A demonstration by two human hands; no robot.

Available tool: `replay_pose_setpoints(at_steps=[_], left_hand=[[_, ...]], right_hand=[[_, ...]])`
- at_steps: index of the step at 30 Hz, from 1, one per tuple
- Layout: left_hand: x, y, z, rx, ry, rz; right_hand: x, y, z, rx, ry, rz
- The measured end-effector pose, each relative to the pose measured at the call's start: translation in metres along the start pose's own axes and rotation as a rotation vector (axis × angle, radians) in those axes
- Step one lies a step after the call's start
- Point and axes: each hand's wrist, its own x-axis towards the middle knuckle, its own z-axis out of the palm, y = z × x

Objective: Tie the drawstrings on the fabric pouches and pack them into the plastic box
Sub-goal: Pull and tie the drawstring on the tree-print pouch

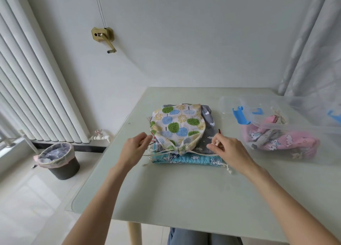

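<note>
A tree-print pouch (pixel 178 123) lies on top of a stack in the table's middle, its mouth gathered toward me. Under it lie a grey cloud-print pouch (pixel 208 126) and a blue pouch (pixel 186 159). My left hand (pixel 135 148) pinches the cream drawstring on the pouch's left side. My right hand (pixel 224 148) pinches the knotted end of the drawstring (pixel 195 153) on the right. The cord runs taut from the gathered mouth out to both hands. A clear plastic box (pixel 299 134) at the right holds a pink pouch (pixel 276 139).
The box's clear lid (pixel 234 106) with blue clips lies beside the box at the back. A lined waste bin (pixel 57 159) stands on the floor to the left, near a white radiator (pixel 36 89). A curtain (pixel 313 50) hangs at the right.
</note>
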Motion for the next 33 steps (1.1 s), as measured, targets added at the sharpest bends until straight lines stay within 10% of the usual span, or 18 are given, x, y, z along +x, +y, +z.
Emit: replay_pose_setpoints(at_steps=[6,18,33], left_hand=[[0.000,0.035,0.000,-0.588,-0.092,-0.049],[0.056,0.076,-0.001,-0.244,0.015,0.265],[0.066,0.056,0.009,-0.603,-0.219,0.024]], right_hand=[[0.023,-0.037,0.008,0.637,-0.131,0.122],[0.086,-0.086,0.023,0.826,-0.246,0.166],[0.096,-0.048,0.017,0.822,-0.165,0.266]])
